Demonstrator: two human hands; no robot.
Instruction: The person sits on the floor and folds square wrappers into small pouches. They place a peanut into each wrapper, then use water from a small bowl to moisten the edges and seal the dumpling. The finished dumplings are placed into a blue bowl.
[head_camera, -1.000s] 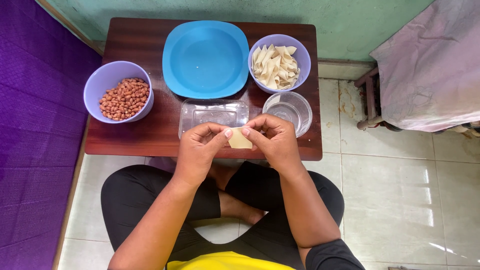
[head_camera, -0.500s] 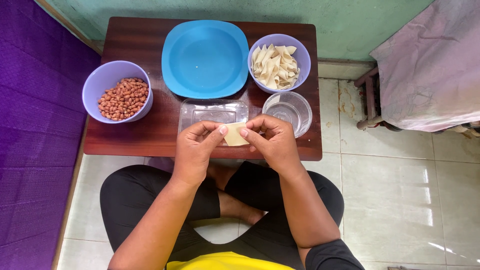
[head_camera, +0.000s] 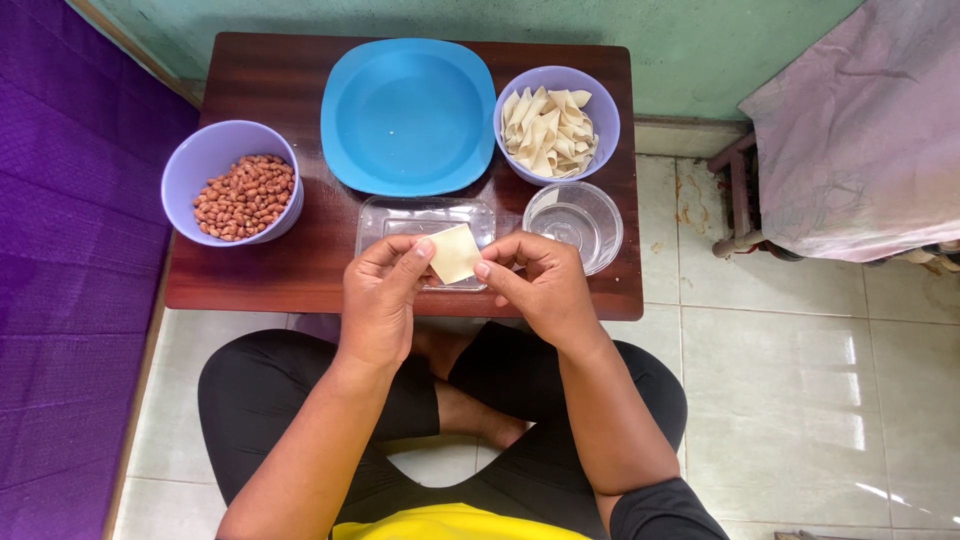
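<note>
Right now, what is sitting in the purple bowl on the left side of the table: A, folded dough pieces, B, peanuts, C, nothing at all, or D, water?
B: the purple bowl on the left is filled with reddish-brown peanuts, while the folded dough pieces lie in the other purple bowl on the right.

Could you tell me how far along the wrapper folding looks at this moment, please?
Done: a purple bowl already holds a pile of folded cones. In hand: the left hand and right hand pinch one flat pastry square. Left: the peanuts sit untouched in their bowl, and the blue plate holds nothing.
</note>
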